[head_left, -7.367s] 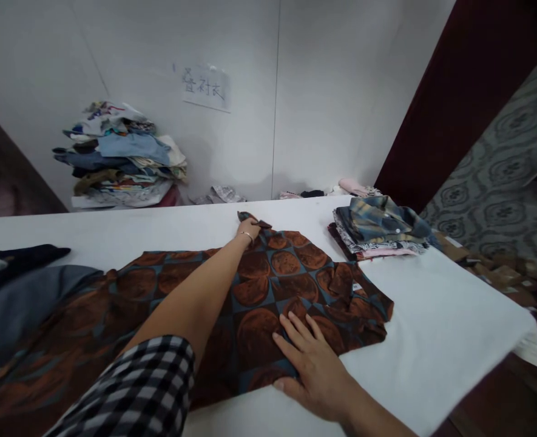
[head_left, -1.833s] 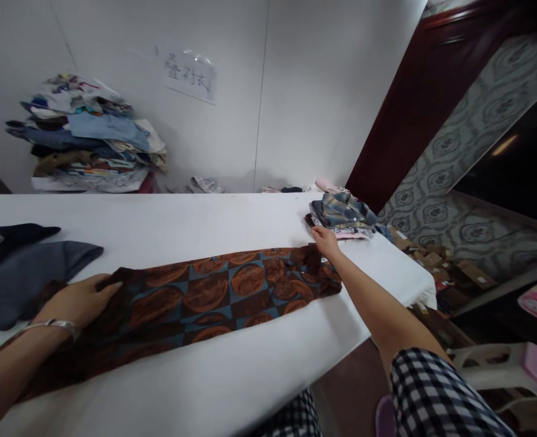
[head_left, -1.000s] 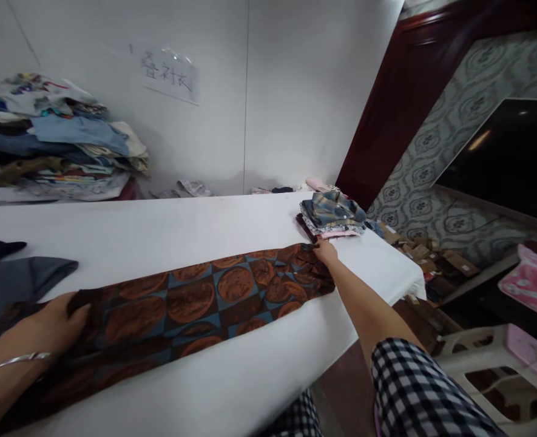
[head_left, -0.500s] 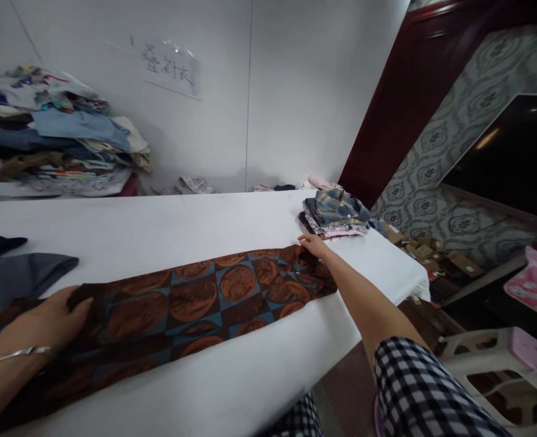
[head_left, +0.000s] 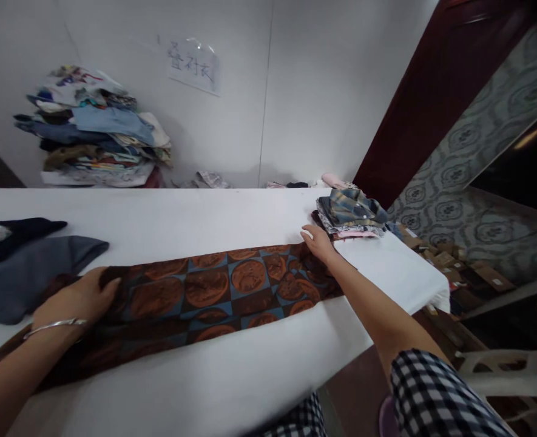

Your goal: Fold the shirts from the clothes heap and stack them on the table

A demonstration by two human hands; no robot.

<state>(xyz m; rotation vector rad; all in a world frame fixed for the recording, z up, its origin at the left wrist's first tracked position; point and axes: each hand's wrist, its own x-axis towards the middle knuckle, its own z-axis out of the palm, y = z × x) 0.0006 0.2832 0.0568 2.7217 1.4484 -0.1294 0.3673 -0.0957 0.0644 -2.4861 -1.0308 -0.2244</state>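
A brown and blue patterned garment (head_left: 213,294), folded into a long band, is laid across the white table (head_left: 195,218); its left end is pressed under the left hand (head_left: 79,298), fingers flat and extended, and its right end is met by the right hand (head_left: 317,241), fingers apparently loosely spread on the cloth, though any pinch is hidden. A folded clothes stack (head_left: 352,213) is seen just beyond the right hand. Grey and dark garments (head_left: 31,270) are noted beside the left hand, and a clothes heap (head_left: 97,130) against the wall.
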